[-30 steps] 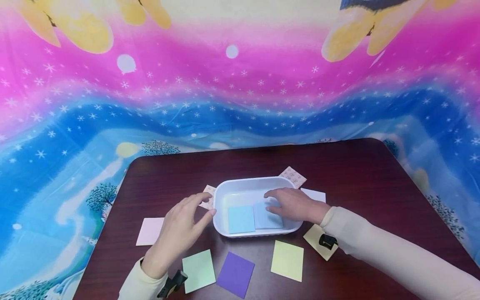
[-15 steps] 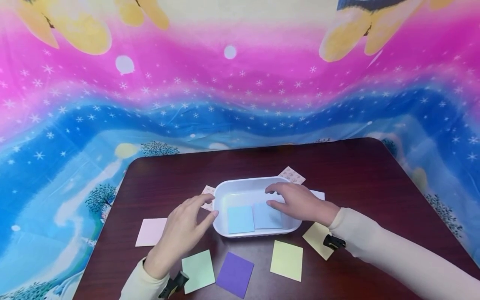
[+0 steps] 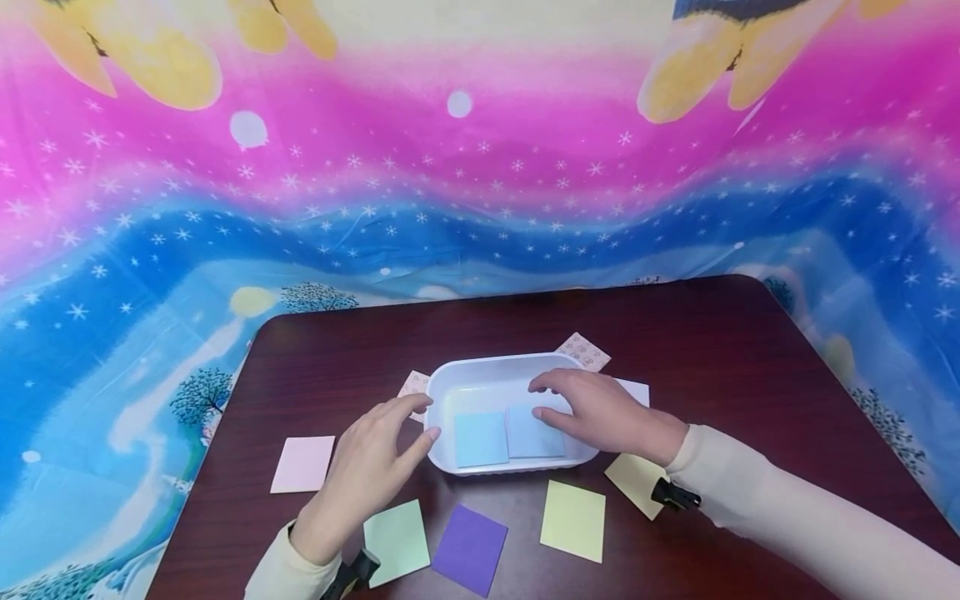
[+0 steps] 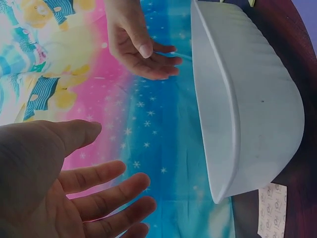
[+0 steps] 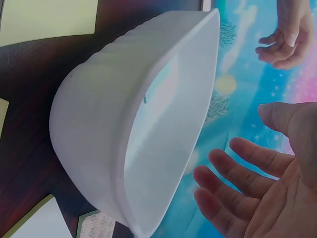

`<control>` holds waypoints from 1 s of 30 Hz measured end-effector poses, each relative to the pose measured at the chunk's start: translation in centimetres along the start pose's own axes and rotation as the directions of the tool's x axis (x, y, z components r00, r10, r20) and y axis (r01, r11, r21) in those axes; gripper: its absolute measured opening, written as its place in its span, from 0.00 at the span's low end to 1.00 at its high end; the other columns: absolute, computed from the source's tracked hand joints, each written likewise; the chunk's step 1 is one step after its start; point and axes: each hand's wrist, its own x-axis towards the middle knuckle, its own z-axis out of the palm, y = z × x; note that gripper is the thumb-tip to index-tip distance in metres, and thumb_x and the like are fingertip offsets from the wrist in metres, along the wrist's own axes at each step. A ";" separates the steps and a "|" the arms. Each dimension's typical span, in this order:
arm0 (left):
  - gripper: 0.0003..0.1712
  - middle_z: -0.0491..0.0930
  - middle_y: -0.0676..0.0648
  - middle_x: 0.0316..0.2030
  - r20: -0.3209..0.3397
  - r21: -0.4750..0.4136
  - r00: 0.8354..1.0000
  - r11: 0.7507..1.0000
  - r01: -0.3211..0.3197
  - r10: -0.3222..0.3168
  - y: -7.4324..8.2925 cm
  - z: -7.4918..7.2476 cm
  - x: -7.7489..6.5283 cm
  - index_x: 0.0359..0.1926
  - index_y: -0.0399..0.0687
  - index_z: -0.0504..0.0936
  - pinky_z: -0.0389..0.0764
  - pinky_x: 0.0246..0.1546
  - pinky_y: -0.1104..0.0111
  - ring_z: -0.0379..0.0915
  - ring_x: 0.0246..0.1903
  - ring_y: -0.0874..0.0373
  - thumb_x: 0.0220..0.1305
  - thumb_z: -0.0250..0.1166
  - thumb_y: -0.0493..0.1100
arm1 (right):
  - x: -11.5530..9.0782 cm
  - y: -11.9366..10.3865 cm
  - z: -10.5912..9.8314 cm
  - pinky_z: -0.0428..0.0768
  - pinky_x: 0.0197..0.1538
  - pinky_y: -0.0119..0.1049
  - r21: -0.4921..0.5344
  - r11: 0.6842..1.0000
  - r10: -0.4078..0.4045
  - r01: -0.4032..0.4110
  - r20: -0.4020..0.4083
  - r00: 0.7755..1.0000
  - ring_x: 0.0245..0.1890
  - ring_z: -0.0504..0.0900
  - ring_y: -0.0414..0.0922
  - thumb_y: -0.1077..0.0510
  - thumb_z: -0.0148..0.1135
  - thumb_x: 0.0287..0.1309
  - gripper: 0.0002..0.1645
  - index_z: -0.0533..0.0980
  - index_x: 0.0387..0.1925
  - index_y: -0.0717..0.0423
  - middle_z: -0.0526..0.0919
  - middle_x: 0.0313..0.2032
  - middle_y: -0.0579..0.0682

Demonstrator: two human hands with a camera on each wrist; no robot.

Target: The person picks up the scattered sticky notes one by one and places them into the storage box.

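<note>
A white plastic tub [image 3: 510, 360] stands on the table. Inside it lie two square paper notes side by side, a pale aqua note [image 3: 482, 439] and a light blue note [image 3: 528, 442]. My right hand [image 3: 611, 414] hovers over the tub's right end, fingers loosely bent, holding nothing; it hides part of the light blue note. Beside the left end of the tub, my left hand [image 3: 367, 467] is held with thumb and fingers apart and nothing between them. Both wrist views show an empty palm, the left hand [image 4: 94, 193] and the right hand [image 5: 262, 183], apart from the tub.
In front lie a green note [image 3: 397, 542], a purple note [image 3: 470, 550], a yellow note [image 3: 573, 521] and a tan note [image 3: 636, 483]. A pink note [image 3: 303, 464] is at left. Patterned notes [image 3: 585, 352] and a white note [image 3: 637, 392] lie beside the tub.
My right hand has drawn slightly back to the right, away from the light blue note, which stays in the tub. The left hand has barely moved.
</note>
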 end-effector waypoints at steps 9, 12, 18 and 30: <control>0.20 0.81 0.58 0.40 -0.030 0.017 0.999 0.999 0.027 -0.026 -0.6 0.0 -0.6 0.50 0.56 0.80 0.76 0.37 0.62 0.76 0.42 0.62 0.56 0.64 0.54 | -0.2 -0.9 0.0 0.77 0.46 0.39 -0.010 1.000 -0.023 0.023 -0.012 1.000 0.46 0.78 0.38 0.43 0.60 0.56 0.24 0.78 0.52 0.48 0.81 0.47 0.41; 0.21 0.82 0.56 0.43 -0.038 0.018 0.998 0.999 0.051 -0.050 -0.9 -0.2 -0.8 0.50 0.56 0.80 0.77 0.40 0.60 0.76 0.45 0.60 0.57 0.64 0.55 | -0.2 -1.2 0.0 0.77 0.46 0.39 -0.011 0.999 -0.031 0.031 -0.015 0.999 0.47 0.78 0.38 0.43 0.60 0.56 0.24 0.78 0.52 0.48 0.81 0.48 0.41; 0.24 0.81 0.54 0.46 -0.025 0.026 0.995 0.995 0.099 -0.098 -1.6 -0.3 -1.1 0.51 0.57 0.80 0.76 0.41 0.57 0.76 0.47 0.57 0.58 0.61 0.61 | -0.1 -1.6 0.0 0.77 0.47 0.39 -0.013 0.999 -0.041 0.040 -0.016 0.999 0.50 0.77 0.38 0.43 0.60 0.56 0.24 0.78 0.52 0.47 0.81 0.48 0.41; 0.25 0.81 0.52 0.46 -0.035 0.033 0.987 0.987 0.157 -0.156 -3.0 -1.0 -1.8 0.52 0.54 0.79 0.77 0.38 0.54 0.76 0.47 0.54 0.59 0.59 0.61 | 0.4 -2.1 0.9 0.76 0.50 0.38 -0.018 0.997 -0.072 0.072 -0.011 0.997 0.51 0.77 0.38 0.42 0.59 0.56 0.23 0.78 0.51 0.46 0.81 0.48 0.40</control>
